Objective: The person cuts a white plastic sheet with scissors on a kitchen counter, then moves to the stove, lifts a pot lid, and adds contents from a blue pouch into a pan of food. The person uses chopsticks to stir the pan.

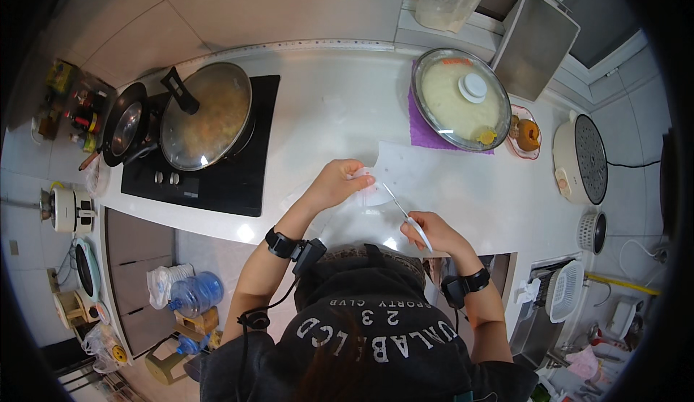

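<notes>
My left hand [337, 186] pinches a thin white piece of paper-like sheet [375, 197] with small reddish marks, between thumb and fingers above the counter. In my right hand [436, 231] is a pair of scissors with white handles [400, 205], its blades pointing up and left. The blade tips lie close beside the pinched piece; whether they touch it I cannot tell. Just beyond, a larger white sheet [415, 164] lies flat on the white countertop [336, 109]. It is unclear whether the two pieces are joined.
At left, a glass-lidded pan [209, 114] stands on a black cooktop [233, 185] beside a dark wok [127, 123]. Back right, a lidded bowl of pale dough [450, 98] rests on a purple cloth [420, 125], near a small dish [525, 150] and an electric cooker [583, 158].
</notes>
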The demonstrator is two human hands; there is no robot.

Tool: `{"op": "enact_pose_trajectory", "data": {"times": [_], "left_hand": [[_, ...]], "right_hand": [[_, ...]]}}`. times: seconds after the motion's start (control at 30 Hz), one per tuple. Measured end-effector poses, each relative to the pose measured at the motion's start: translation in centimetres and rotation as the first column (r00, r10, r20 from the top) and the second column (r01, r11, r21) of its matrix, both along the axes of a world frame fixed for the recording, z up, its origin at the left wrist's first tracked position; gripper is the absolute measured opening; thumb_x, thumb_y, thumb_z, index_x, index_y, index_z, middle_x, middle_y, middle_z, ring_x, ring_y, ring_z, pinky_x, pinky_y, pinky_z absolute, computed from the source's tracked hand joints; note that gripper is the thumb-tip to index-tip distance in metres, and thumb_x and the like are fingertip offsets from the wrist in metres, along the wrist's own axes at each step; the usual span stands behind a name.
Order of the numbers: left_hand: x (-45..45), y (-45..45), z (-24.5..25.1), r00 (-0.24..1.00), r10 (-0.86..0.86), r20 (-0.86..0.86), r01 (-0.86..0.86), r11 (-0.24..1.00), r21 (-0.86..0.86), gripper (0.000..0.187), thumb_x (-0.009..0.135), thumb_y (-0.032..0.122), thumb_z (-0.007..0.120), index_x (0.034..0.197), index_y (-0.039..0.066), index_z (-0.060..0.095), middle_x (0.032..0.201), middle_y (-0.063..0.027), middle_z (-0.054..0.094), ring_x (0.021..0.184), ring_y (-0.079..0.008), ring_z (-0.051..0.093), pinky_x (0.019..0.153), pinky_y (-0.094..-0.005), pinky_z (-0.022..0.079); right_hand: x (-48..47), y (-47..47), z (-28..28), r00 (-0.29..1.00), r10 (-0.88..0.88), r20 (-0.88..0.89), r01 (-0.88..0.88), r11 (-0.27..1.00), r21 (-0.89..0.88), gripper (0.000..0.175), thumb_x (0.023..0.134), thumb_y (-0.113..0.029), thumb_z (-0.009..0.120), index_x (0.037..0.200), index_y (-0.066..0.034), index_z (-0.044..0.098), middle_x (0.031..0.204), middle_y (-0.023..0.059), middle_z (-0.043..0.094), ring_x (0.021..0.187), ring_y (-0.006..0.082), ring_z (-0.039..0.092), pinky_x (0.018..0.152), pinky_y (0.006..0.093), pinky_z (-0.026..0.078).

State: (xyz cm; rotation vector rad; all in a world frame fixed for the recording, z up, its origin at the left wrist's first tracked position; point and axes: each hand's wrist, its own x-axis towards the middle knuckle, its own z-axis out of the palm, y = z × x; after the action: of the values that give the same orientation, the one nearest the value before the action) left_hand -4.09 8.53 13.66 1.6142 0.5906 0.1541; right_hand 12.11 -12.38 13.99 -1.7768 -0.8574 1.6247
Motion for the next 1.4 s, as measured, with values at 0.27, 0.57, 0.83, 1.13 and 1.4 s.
{"op": "enact_pose_trajectory", "data": {"times": [0.27,0.57,0.83,1.13,1.4], "left_hand": [[-0.1,0.4,0.4,0.999,-0.039,0.002,0.039,0.997,-0.066,0.021,0.084,0.020,0.066,0.087,-0.001,0.065,0.075,-0.0020,0.063,0.070,-0.0070,0.054,0.065,-0.0241,0.044],[-0.4,0.9,0.3,0.995,-0.097,-0.020,0.092,0.983,-0.158,0.021,0.085,0.018,0.065,0.092,-0.002,0.066,0.080,-0.0034,0.065,0.074,-0.0075,0.056,0.068,-0.0231,0.045],[-0.6,1.3,-0.4,0.992,-0.129,-0.017,0.123,0.973,-0.197,0.022,0.085,0.019,0.065,0.093,-0.001,0.066,0.083,-0.0034,0.065,0.078,-0.0086,0.056,0.072,-0.0238,0.045],[-1.5,2.0,-0.8,0.979,-0.199,-0.030,0.184,0.945,-0.269,0.025,0.086,0.017,0.065,0.104,0.000,0.064,0.086,0.0001,0.064,0.078,-0.0052,0.055,0.072,-0.0209,0.044],[-1.5,2.3,-1.4,0.968,-0.245,-0.048,0.222,0.932,-0.286,0.026,0.085,0.014,0.065,0.107,0.000,0.063,0.088,-0.0018,0.065,0.077,-0.0073,0.057,0.073,-0.0225,0.045]], "right_hand": [[-0.3,0.6,-0.5,0.998,-0.029,-0.062,0.032,0.998,0.053,0.034,0.085,-0.037,0.062,0.079,-0.0041,0.057,0.059,0.0000,0.051,0.048,0.0076,0.046,0.047,0.0224,0.037],[-0.5,1.4,-0.9,0.998,-0.008,-0.055,0.011,0.999,0.046,0.033,0.086,-0.036,0.063,0.080,-0.0043,0.058,0.061,0.0003,0.054,0.048,0.0078,0.047,0.046,0.0224,0.038],[-0.9,1.9,-1.7,0.995,0.004,-0.096,0.005,0.996,0.094,0.035,0.086,-0.038,0.063,0.081,-0.0040,0.058,0.063,0.0016,0.056,0.049,0.0079,0.048,0.046,0.0225,0.039],[-0.8,2.6,-2.5,0.984,0.113,-0.138,-0.097,0.988,0.119,0.038,0.086,-0.042,0.061,0.080,-0.0040,0.058,0.066,0.0026,0.057,0.049,0.0070,0.048,0.046,0.0231,0.039],[-1.3,3.1,-3.0,0.978,0.129,-0.163,-0.114,0.989,0.096,0.045,0.087,-0.049,0.056,0.081,-0.0051,0.056,0.063,0.0013,0.057,0.047,0.0069,0.048,0.046,0.0222,0.038]]}}
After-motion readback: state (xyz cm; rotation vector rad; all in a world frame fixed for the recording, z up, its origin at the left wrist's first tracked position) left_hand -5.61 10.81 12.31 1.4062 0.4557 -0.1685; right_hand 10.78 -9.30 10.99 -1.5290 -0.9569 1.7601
